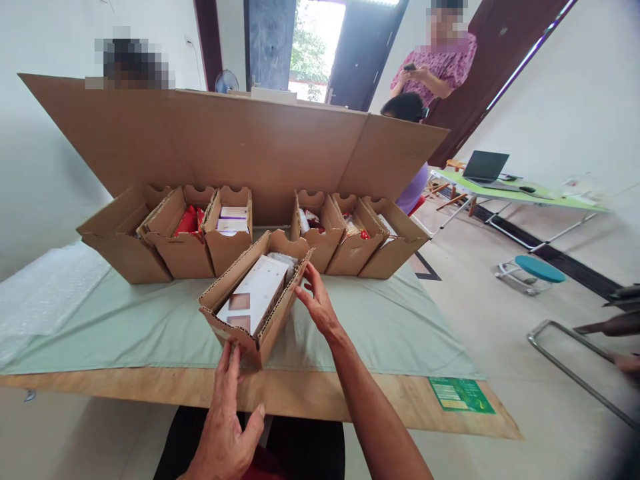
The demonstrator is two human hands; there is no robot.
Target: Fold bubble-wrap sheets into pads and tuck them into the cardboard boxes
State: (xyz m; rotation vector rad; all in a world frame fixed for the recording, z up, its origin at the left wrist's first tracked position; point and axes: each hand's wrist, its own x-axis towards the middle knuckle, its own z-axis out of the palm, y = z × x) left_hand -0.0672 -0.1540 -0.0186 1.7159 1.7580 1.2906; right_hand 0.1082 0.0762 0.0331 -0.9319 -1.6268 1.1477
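An open cardboard box (280,303) lies at an angle on the pale green cloth (380,320) in front of me, with a white and brown packet (255,293) inside. My left hand (225,420) is open, its fingertips touching the box's near end. My right hand (317,303) is open with fingers spread against the box's right wall. Neither hand grips anything.
Six more open cardboard boxes (183,233) stand in a row behind, some with red or white packets. A tall cardboard sheet (240,143) rises behind them. Bubble wrap (45,293) lies at left. Right: a green table with a laptop (485,165), a stool (537,270). Other people stand beyond.
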